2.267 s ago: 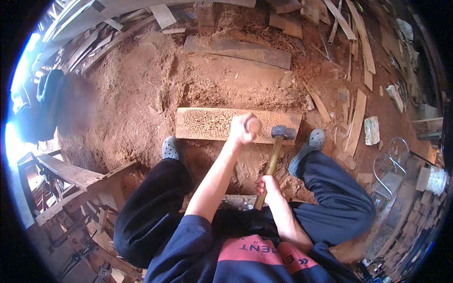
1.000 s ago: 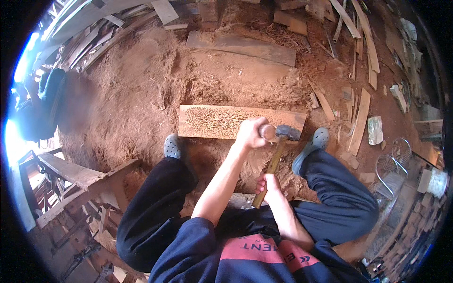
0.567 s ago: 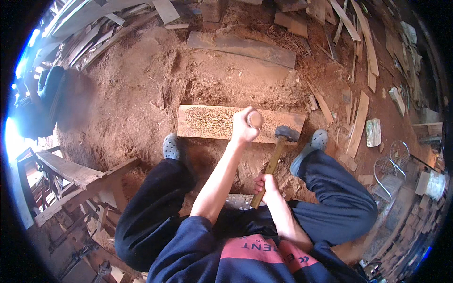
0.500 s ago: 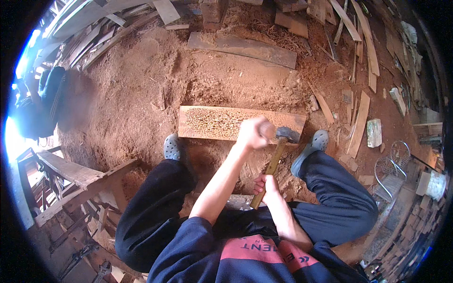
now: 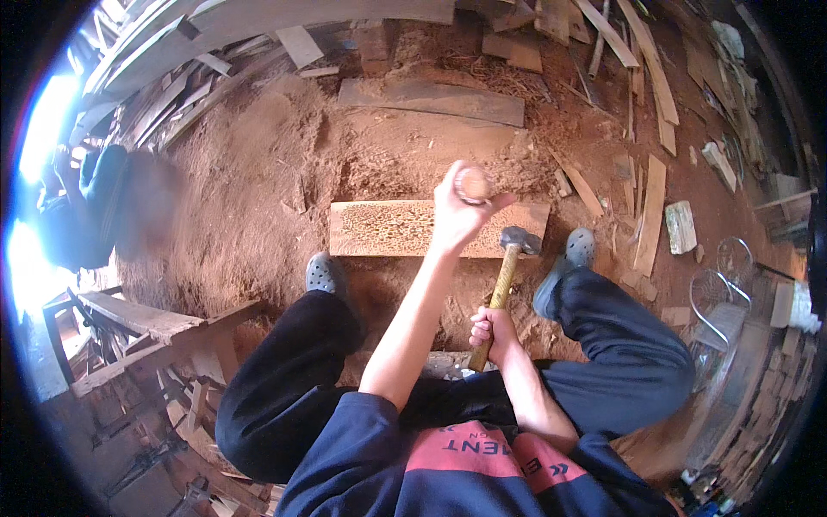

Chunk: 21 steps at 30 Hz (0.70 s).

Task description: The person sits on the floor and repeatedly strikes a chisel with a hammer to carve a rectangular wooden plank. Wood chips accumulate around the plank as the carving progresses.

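Note:
My left hand [image 5: 455, 221] is closed around a tool with a round wooden handle [image 5: 474, 184], seen end-on; its lower part is hidden, so I cannot tell its kind. It is over the far edge of a wooden board [image 5: 530, 220] that lies crosswise between my feet, its left and middle face covered in small dark gouged pits. Closer to me, my right hand [image 5: 493, 333] grips a hammer by its wooden handle [image 5: 506, 277]. The dark metal hammer head [image 5: 521, 240] is over the board's near right edge, apart from the round handle.
Reddish, sawdust-covered ground surrounds the board. A long plank [image 5: 431, 101] lies beyond it, and loose wood strips [image 5: 656, 207] lie at the right. A rough wooden frame [image 5: 146, 314] stands at the left. Another person [image 5: 108, 202], blurred, is at the far left.
My left hand has moved farther away from me with the round-handled tool, whose end now faces up. The hammer has shifted slightly, still in my right hand.

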Each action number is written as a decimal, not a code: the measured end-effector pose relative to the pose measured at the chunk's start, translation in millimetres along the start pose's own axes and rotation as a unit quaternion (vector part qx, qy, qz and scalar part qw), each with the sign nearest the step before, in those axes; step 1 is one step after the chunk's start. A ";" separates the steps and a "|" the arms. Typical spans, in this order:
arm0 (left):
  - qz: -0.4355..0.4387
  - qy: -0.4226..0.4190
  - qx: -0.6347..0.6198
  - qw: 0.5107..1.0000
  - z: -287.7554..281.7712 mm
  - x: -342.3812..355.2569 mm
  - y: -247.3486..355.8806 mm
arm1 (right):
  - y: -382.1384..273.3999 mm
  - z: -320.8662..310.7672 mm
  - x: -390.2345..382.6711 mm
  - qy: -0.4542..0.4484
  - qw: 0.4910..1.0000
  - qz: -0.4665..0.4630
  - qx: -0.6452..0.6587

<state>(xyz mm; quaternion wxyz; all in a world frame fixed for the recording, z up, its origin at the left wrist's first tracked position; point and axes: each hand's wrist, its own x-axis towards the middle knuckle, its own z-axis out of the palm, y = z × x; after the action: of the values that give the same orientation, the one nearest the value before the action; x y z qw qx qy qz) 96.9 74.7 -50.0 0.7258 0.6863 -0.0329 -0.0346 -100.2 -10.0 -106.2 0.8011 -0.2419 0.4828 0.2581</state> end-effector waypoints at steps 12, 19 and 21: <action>-0.052 -0.035 -0.014 0.998 4.5 -29.1 -62.6 | 2.5 -7.5 -0.3 0.047 0.999 -0.017 0.007; 0.005 -0.100 0.058 0.993 3.4 -25.1 -77.3 | 0.4 -4.1 -3.8 0.053 0.998 -0.023 -0.004; 0.021 -0.128 0.004 0.992 5.8 -25.4 -80.2 | 1.4 -9.8 0.2 0.041 0.999 -0.024 -0.003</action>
<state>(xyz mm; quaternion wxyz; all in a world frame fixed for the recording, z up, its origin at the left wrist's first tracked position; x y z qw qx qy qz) 70.6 66.9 -129.8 0.7135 0.6782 -0.1401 -0.1066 -107.4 -15.2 -110.6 0.7861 -0.2662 0.5081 0.2302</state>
